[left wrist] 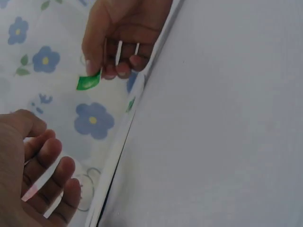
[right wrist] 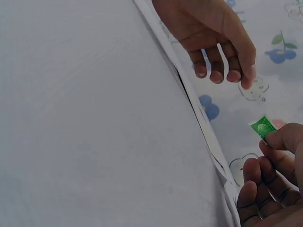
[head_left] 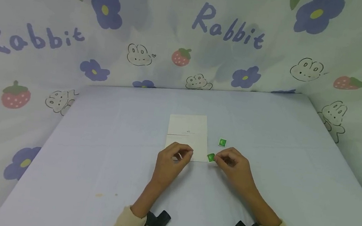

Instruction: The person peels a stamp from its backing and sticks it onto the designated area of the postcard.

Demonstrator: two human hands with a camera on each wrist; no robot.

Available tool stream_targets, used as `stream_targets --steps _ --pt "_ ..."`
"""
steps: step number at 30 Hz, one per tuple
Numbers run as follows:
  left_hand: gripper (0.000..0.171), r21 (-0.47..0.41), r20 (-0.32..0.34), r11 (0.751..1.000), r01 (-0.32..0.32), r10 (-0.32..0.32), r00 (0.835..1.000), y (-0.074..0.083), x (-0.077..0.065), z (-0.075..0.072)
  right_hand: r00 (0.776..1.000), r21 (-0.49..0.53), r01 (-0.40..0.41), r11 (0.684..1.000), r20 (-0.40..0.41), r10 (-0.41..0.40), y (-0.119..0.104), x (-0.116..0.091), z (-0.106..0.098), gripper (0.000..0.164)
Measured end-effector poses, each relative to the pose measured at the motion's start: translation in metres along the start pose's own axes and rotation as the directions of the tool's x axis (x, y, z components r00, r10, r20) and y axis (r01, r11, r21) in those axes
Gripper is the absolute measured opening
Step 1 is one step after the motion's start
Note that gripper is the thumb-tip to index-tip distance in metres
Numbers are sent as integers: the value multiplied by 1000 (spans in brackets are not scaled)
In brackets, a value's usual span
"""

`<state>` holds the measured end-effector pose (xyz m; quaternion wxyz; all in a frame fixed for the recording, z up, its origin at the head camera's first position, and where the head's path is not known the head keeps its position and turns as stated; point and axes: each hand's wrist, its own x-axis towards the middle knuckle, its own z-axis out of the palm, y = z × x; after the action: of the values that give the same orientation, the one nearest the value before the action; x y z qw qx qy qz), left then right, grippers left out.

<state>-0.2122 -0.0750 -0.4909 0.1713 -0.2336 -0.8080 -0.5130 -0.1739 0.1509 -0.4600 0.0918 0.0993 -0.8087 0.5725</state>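
My right hand [head_left: 236, 169] pinches a small green stamp [head_left: 211, 157] with a pale border between thumb and index finger. In the right wrist view the stamp [right wrist: 263, 126] sticks out past the thumb tip, and its face carries a light round mark. My left hand [head_left: 172, 163] hovers over the lower part of a cream paper sheet [head_left: 187, 125]. Its fingers are loosely bent, with thumb and index tips close together and nothing visible between them. Behind my right hand, a second green stamp [head_left: 222, 142] lies on the white table, to the right of the sheet.
The white-covered table [head_left: 106, 138] reaches back to a fabric wall [head_left: 164, 24] printed with flowers, rabbits and strawberries. Similar fabric hangs at both sides. Black wrist devices [head_left: 157, 220] sit at the cuffs of the beige sleeves.
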Motion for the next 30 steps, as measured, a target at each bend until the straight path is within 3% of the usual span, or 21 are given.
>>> stream_targets --steps 11,24,30 --pt "7 90 -111 996 -1 11 994 -31 15 -19 999 13 -34 999 -3 34 9 6 -1 4" --pt "10 37 -155 997 69 -62 986 -52 31 -24 998 8 -52 999 -28 52 17 9 -4 7" --pt "9 62 -164 995 79 -68 984 -61 36 -34 998 26 -58 998 -39 59 46 17 4 7"
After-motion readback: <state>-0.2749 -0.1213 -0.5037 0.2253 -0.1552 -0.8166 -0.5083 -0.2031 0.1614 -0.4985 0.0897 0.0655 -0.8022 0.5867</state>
